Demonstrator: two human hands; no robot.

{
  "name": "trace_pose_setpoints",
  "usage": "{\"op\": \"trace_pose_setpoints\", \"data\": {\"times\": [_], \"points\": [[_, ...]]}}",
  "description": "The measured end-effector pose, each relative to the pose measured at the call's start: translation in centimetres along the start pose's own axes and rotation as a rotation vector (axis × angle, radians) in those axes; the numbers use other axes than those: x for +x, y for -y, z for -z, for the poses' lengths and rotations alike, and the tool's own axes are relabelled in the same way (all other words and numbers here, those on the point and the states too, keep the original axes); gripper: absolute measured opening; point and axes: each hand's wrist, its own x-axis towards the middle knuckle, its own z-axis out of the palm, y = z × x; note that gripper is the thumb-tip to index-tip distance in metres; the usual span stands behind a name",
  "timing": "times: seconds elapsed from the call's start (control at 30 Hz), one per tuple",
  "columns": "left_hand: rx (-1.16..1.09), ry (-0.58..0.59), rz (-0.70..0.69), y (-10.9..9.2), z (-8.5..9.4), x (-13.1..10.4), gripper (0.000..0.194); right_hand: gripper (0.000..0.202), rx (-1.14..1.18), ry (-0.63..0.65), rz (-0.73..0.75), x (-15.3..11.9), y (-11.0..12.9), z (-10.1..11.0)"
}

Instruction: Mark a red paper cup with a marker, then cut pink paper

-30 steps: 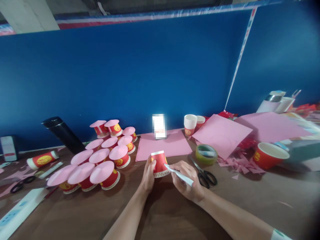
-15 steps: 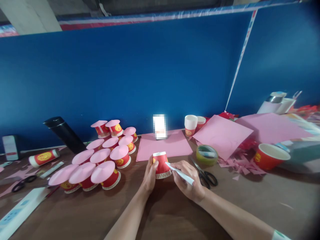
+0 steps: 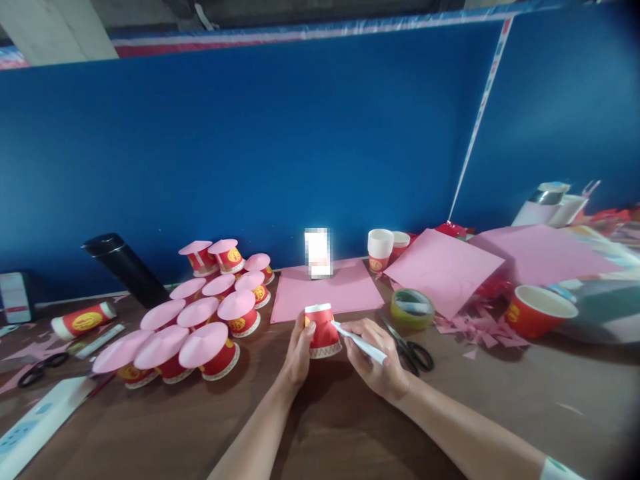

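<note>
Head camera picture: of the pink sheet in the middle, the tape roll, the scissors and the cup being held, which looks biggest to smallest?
1. Pink sheet.
2. Scissors.
3. Tape roll and held cup: they look alike, and the cup is nearer the camera, so unranked.

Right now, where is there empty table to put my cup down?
Bare brown table lies right of the scissors, in front of the pink scraps. Crowded on the left: the pink-topped cups cluster there. The hands fill the middle.

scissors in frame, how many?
2: one pair of scissors right of the right hand, another pair at the table's far left. More may be hidden.
</note>
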Motion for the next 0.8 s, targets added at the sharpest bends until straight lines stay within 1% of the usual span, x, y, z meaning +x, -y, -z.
{"op": "trace_pose_setpoints", "data": {"times": [0.3, 0.47, 0.8], "points": [[0.012, 0.015, 0.004, -0.40, -0.22, -0.24, 0.038, 0.016, -0.014, 0.022, -0.007, 0.12, 0.23, 0.08], [0.034, 0.030, -0.010, -0.24, -0.32, -0.10, 0.036, 0.014, -0.018, 0.014, -0.001, 0.18, 0.50, -0.05], [0.038, 0.004, -0.005, 0.27, -0.06, 0.16, 0.036, 0.016, 0.001, 0.038, 0.008, 0.20, 0.73, -0.11]]}}
